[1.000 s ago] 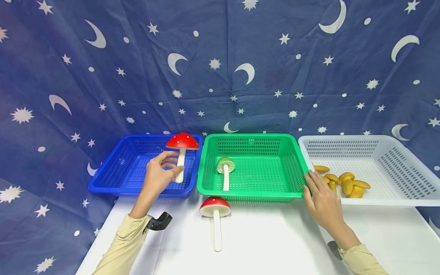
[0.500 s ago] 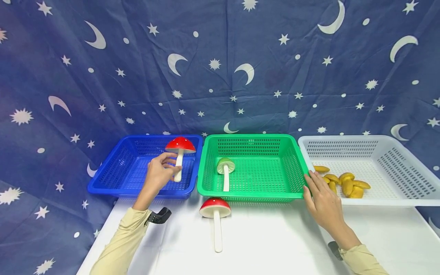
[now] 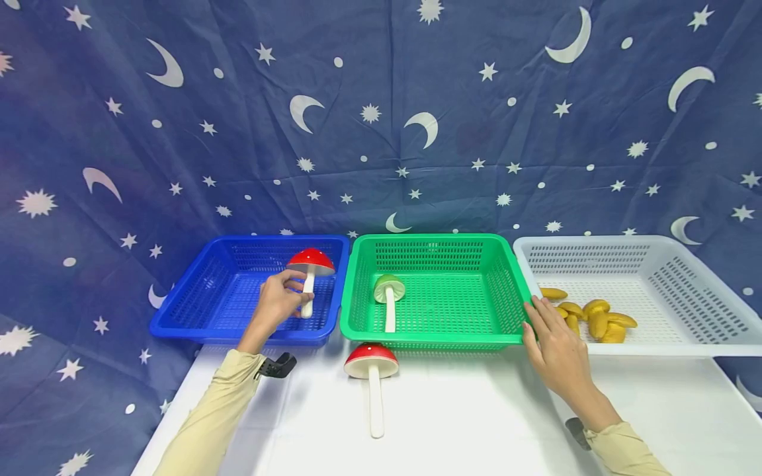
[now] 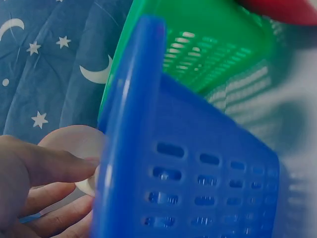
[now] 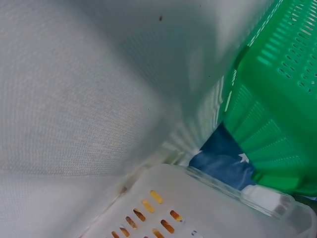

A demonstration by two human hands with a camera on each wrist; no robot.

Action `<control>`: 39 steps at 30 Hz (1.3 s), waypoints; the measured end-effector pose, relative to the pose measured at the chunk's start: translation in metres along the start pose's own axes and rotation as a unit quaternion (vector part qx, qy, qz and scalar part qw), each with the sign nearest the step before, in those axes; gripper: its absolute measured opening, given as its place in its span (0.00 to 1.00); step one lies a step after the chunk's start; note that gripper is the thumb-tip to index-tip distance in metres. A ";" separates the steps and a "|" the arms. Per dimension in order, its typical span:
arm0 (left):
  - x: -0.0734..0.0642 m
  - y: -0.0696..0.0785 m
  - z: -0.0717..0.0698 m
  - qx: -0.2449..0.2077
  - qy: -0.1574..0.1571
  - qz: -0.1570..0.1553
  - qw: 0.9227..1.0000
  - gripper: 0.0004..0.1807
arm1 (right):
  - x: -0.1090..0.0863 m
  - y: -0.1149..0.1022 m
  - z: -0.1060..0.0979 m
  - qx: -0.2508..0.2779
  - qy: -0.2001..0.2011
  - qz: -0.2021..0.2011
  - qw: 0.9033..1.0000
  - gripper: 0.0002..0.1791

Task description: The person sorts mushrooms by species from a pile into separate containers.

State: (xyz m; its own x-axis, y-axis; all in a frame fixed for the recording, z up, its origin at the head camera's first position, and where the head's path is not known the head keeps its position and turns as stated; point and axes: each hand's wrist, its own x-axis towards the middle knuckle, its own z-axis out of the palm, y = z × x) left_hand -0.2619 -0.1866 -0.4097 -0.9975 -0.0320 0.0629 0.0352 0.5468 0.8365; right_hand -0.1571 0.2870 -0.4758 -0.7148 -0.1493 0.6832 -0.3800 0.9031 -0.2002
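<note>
My left hand (image 3: 277,303) pinches the white stem of a red-capped toy mushroom (image 3: 311,260), its cap up, inside the right part of the blue basket (image 3: 178,329). In the left wrist view the thumb (image 4: 59,166) lies against the stem behind the basket's rim. My right hand (image 3: 558,350) rests its straight fingers on the right front corner of the green basket (image 3: 428,337), beside the white basket. A green-capped toy mushroom (image 3: 389,291) lies in the green basket. Another red-capped toy mushroom (image 3: 372,362) lies on the table in front of it.
The white basket (image 3: 661,349) at the right holds several yellow-brown mushroom-like pieces (image 3: 597,320). All three baskets stand in a row on a white-covered table (image 3: 452,410). Behind them hangs a blue cloth (image 3: 357,86) with moons and stars.
My left hand has lowered the red-capped mushroom deeper into the blue basket and slightly to the left. The right hand stays on the green basket's corner.
</note>
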 end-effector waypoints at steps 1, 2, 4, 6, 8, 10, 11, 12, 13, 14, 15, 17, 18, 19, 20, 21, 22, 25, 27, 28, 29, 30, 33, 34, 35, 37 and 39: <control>0.001 -0.001 0.000 0.004 -0.001 -0.003 1.000 0.24 | 0.000 0.000 0.000 0.000 -0.001 0.001 1.000 0.22; 0.002 -0.002 0.000 0.007 -0.003 -0.005 1.000 0.24 | 0.000 0.000 0.000 0.001 -0.002 0.002 1.000 0.22; 0.005 -0.004 0.000 0.016 -0.005 -0.011 1.000 0.24 | 0.000 -0.001 0.000 0.001 -0.004 0.004 1.000 0.22; 0.007 -0.005 0.001 0.023 -0.010 -0.018 1.000 0.25 | 0.000 -0.001 0.000 0.002 -0.004 0.005 1.000 0.22; 0.009 -0.008 0.002 0.031 -0.018 -0.025 0.999 0.25 | 0.000 -0.001 0.000 0.001 -0.004 0.006 1.000 0.22; 0.011 -0.011 0.004 0.040 -0.028 -0.031 0.998 0.25 | -0.001 -0.001 0.000 0.000 -0.004 0.006 1.000 0.22; 0.012 -0.012 0.005 0.042 -0.033 -0.033 0.998 0.25 | -0.001 -0.001 0.000 0.000 -0.004 0.006 1.000 0.22; 0.013 -0.013 0.005 0.044 -0.037 -0.035 0.998 0.25 | -0.001 -0.001 0.000 -0.001 -0.004 0.005 1.000 0.22; 0.013 -0.014 0.006 0.046 -0.041 -0.036 0.997 0.25 | -0.001 0.000 0.000 -0.001 -0.004 0.005 1.000 0.22; 0.014 -0.014 0.007 0.047 -0.043 -0.037 0.997 0.25 | -0.001 0.000 0.000 -0.001 -0.004 0.004 1.000 0.22; 0.014 -0.015 0.007 0.048 -0.044 -0.038 0.997 0.25 | -0.001 0.000 0.000 -0.001 -0.004 0.004 1.000 0.22; 0.014 -0.016 0.008 0.046 -0.049 -0.037 0.997 0.25 | -0.001 0.000 0.001 0.000 -0.003 0.003 1.000 0.22; 0.015 -0.016 0.008 0.047 -0.051 -0.037 0.997 0.25 | -0.001 0.000 0.001 0.001 -0.003 0.003 1.000 0.22; 0.015 -0.016 0.009 0.049 -0.051 -0.036 0.997 0.25 | -0.001 0.000 0.001 0.001 -0.002 0.002 1.000 0.22; 0.016 -0.017 0.009 0.050 -0.052 -0.035 0.997 0.25 | -0.001 0.000 0.001 0.001 -0.002 0.002 1.000 0.22; 0.016 -0.017 0.009 0.051 -0.053 -0.035 0.997 0.25 | -0.001 0.000 0.001 0.001 0.000 0.001 1.000 0.22; 0.017 -0.018 0.010 0.052 -0.054 -0.033 0.997 0.25 | -0.001 0.000 0.001 0.002 0.001 0.001 1.000 0.22; 0.019 -0.020 0.012 0.058 -0.059 -0.037 0.996 0.25 | -0.001 0.001 0.001 0.000 0.003 -0.001 1.000 0.22; 0.020 -0.021 0.014 0.068 -0.064 -0.042 0.995 0.24 | 0.000 0.002 0.001 -0.001 0.003 0.000 1.000 0.22; 0.021 -0.021 0.014 0.073 -0.069 -0.042 0.994 0.24 | 0.000 0.001 0.001 -0.002 0.003 0.001 1.000 0.22; 0.022 -0.021 0.015 0.078 -0.071 -0.045 0.993 0.23 | 0.000 0.001 0.001 -0.002 0.002 0.002 1.000 0.22; 0.021 -0.021 0.014 0.084 -0.072 -0.045 0.993 0.23 | 0.000 0.001 0.001 -0.002 0.002 0.003 1.000 0.22; 0.020 -0.021 0.013 0.101 -0.070 -0.031 0.992 0.21 | 0.001 0.001 0.001 0.001 -0.001 0.004 1.000 0.22; 0.019 -0.021 0.012 0.111 -0.069 -0.020 0.991 0.20 | 0.001 0.000 0.001 0.001 -0.001 0.004 1.000 0.22; 0.018 -0.021 0.011 0.120 -0.065 -0.012 0.991 0.19 | 0.001 0.000 0.001 0.002 -0.002 0.004 1.000 0.22; 0.016 -0.020 0.009 0.138 -0.062 0.009 0.988 0.17 | 0.001 0.000 0.001 0.003 -0.001 0.005 1.000 0.22; 0.014 -0.016 0.007 0.153 -0.064 0.026 0.986 0.16 | 0.001 0.001 0.000 0.001 0.000 0.007 1.000 0.22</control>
State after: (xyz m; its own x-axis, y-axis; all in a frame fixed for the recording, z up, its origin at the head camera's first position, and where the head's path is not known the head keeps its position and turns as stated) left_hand -0.2764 -0.1905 -0.4262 -0.9950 0.0986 0.0161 0.0867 0.7727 0.6288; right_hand -0.1584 0.2873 -0.4756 -0.7198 -0.1372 0.6805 -0.3712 0.9044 -0.2103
